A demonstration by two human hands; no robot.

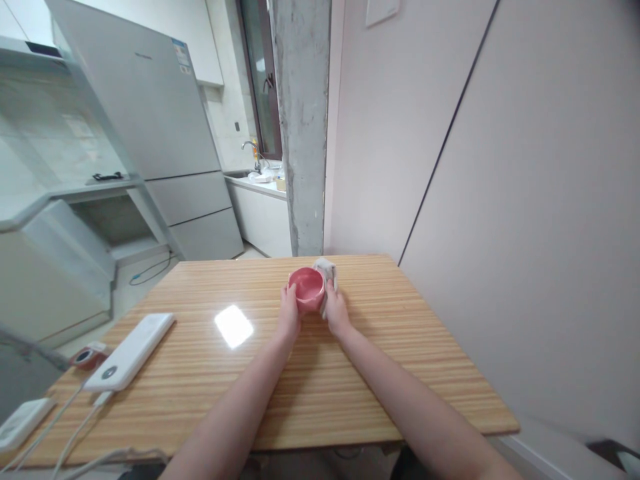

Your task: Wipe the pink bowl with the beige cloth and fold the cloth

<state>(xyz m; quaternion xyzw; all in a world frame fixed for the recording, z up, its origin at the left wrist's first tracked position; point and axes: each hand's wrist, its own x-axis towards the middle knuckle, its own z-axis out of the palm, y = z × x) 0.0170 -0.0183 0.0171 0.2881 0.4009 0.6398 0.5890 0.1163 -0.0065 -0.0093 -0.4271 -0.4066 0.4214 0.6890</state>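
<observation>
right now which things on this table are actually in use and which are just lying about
In use:
pink bowl, gripped by left hand
white cloth, pressed to the bowl by right hand

Lying about:
white power bank
small white device at the table's near left corner
cables
small red item

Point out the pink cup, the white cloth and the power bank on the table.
pink cup [307, 287]: head view, on its inner wall.
white cloth [327, 269]: head view, on the bunched top beside the cup.
power bank [131, 350]: head view, on its flat top face.
</observation>
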